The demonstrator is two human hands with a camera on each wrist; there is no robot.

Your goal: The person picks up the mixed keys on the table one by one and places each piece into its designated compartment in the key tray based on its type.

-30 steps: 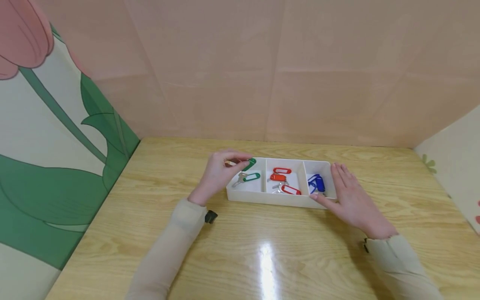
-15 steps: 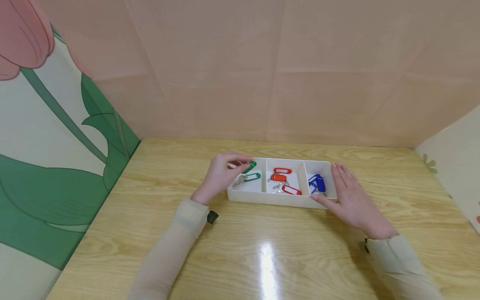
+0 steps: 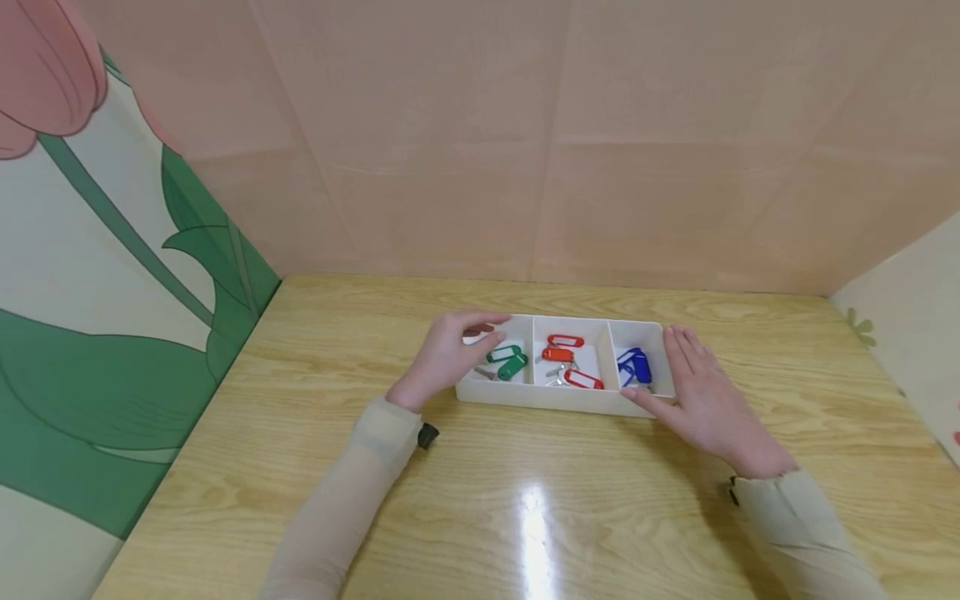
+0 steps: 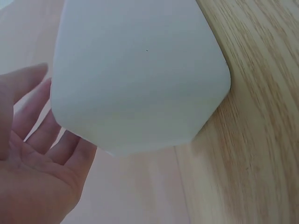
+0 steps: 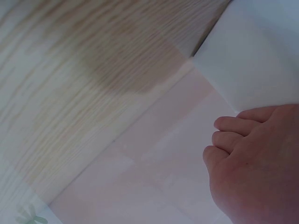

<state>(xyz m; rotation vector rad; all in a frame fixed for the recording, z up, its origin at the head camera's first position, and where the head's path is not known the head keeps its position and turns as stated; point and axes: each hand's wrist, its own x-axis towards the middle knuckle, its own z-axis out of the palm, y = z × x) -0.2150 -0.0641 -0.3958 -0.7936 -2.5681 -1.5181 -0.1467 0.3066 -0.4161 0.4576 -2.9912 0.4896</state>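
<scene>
A white three-compartment tray (image 3: 555, 401) holds keys with coloured tags. In its left compartment lie two green key tags (image 3: 513, 367) and a partly visible key (image 3: 486, 373). My left hand (image 3: 441, 358) hovers at that compartment's left end, thumb and fingers apart and holding nothing. The left wrist view shows this hand (image 4: 39, 163) beside the tray's outer end wall (image 4: 140, 79). My right hand (image 3: 708, 408) rests on the tray's right end, fingers straight along the side, thumb at the front rim. Its fingers also touch the white wall (image 5: 252, 60) in the right wrist view.
Red key tags (image 3: 557, 355) with keys lie in the middle compartment, blue key tags (image 3: 640, 365) in the right one. The tray stands on a wood-grain table (image 3: 450, 500). A pink backdrop (image 3: 540, 167) rises behind it, with a flower-patterned panel (image 3: 90, 375) at left.
My left hand has let go of the green key tag, which now lies beside the other one in the left compartment. Its fingers have spread. The right hand has stayed still.
</scene>
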